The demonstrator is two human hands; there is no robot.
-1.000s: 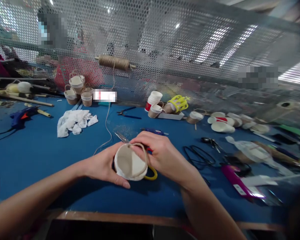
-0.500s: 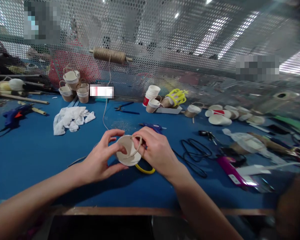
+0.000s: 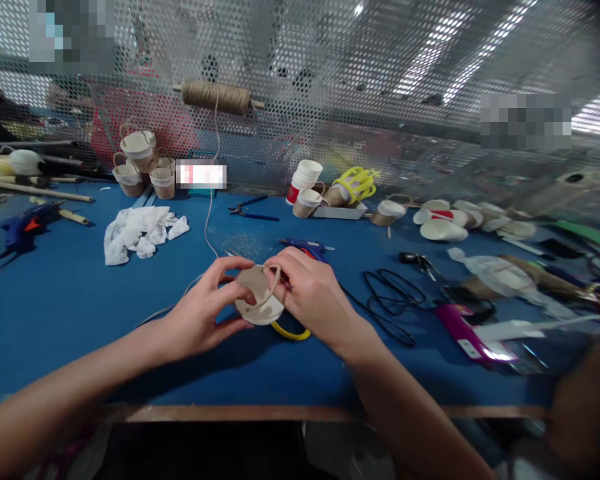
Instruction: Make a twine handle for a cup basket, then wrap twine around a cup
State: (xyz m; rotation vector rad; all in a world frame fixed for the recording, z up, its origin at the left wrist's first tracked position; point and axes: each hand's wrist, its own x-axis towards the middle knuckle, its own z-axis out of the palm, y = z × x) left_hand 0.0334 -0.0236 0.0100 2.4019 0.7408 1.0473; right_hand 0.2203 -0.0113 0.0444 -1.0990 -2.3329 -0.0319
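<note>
Between my hands, over the front half of the blue table, a small paper cup (image 3: 269, 312) is tilted with its pale inside facing me. My left hand (image 3: 215, 300) grips the cup's left side, a finger reaching inside it. My right hand (image 3: 305, 283) is closed at the cup's right rim, pinching a loop of twine (image 3: 275, 283) that arches across the opening. The right fingertips are partly hidden behind the twine and the rim. Just beneath the cup and right hand shows a yellow scissors-like handle (image 3: 293, 333). A blue glue gun (image 3: 305, 249) lies behind my right hand.
Finished-looking twine-handled cups (image 3: 139, 150) stand at the back left, near a crumpled white cloth (image 3: 143, 233). A twine spool (image 3: 216, 97) hangs on the mesh. Pliers (image 3: 253, 208) lie mid-table. Black cable (image 3: 393, 293), a purple packet (image 3: 467, 333) and loose cups (image 3: 444, 231) lie to the right.
The view has shifted slightly, so the background sits a little higher. Both hands keep their hold on the cup and twine, and the cup has turned slightly.
</note>
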